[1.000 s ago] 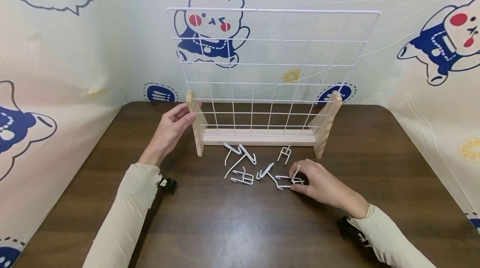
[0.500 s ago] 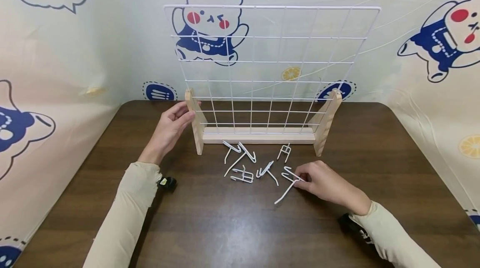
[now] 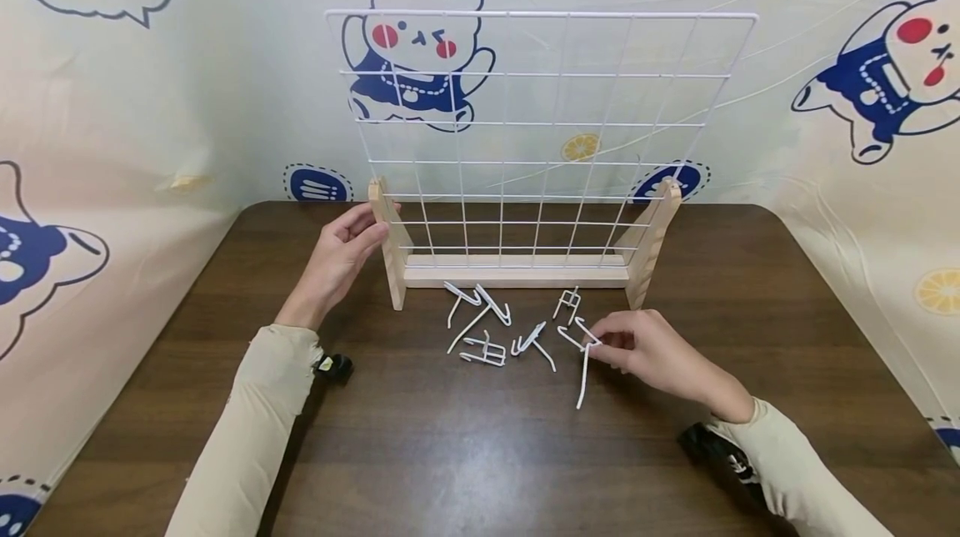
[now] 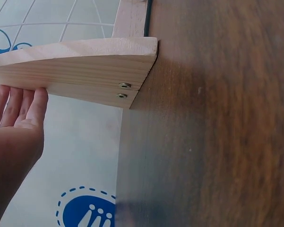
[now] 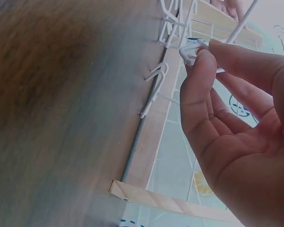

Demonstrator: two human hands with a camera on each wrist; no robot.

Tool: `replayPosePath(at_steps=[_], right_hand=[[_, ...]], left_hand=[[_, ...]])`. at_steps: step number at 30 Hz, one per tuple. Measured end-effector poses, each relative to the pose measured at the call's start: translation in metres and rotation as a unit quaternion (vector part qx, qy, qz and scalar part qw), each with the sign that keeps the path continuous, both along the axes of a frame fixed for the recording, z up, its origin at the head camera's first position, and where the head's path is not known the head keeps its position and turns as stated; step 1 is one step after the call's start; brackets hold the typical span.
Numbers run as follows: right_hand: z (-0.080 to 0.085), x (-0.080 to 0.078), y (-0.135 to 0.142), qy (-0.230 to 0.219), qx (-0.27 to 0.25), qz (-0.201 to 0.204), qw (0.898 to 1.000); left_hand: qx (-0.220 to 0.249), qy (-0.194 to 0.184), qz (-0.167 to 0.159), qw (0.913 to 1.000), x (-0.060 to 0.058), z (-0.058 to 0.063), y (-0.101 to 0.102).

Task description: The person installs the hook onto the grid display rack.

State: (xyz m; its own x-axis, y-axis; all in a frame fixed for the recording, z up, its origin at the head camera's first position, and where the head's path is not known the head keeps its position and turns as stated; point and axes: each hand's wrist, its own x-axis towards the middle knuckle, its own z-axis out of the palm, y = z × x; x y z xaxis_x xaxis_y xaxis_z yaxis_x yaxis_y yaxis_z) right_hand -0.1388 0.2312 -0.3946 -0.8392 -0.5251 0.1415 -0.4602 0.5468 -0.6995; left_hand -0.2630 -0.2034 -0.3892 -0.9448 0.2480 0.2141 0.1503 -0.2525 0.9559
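Observation:
In the head view my right hand [image 3: 652, 353] pinches a white metal grid hook [image 3: 590, 344] between thumb and fingertips, its two bent prongs pointing up-left and its long arm hanging down. In the right wrist view the hook's bent end [image 5: 191, 51] sticks out past the fingertips. My left hand [image 3: 337, 266] holds the left wooden side [image 3: 390, 245] of a white wire grid rack [image 3: 525, 162], thumb at its front edge. From the left wrist, the fingers [image 4: 38, 106] meet the wood [image 4: 90, 71] along its lower edge in that view.
Several more white hooks lie before the rack, among them one standing hook [image 3: 567, 303], one flat hook [image 3: 483, 351] and another hook [image 3: 534, 345]. The rack's right wooden side [image 3: 652, 245] stands behind my right hand. A printed cloth [image 3: 225, 87] hangs behind the brown table [image 3: 420, 454].
My right hand has lifted and turned the hook, so its long arm now points down toward me and its prongs away. The left hand stays on the rack's side.

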Motion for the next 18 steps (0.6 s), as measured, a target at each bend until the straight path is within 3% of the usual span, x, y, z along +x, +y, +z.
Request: replayPosePath(at_steps=[7, 18], right_hand=[[0.003, 0.0007, 0.0003, -0.017, -0.014, 0.002, 1.0], [0.0098, 0.0024, 0.0013, 0.008, -0.017, -0.008, 1.0]], left_hand=[[-0.013, 0.001, 0.001, 0.9999, 0.0012, 0.0004, -0.0009], [-0.023, 0.003, 0.005, 0.9997, 0.0, -0.0009, -0.0017]])
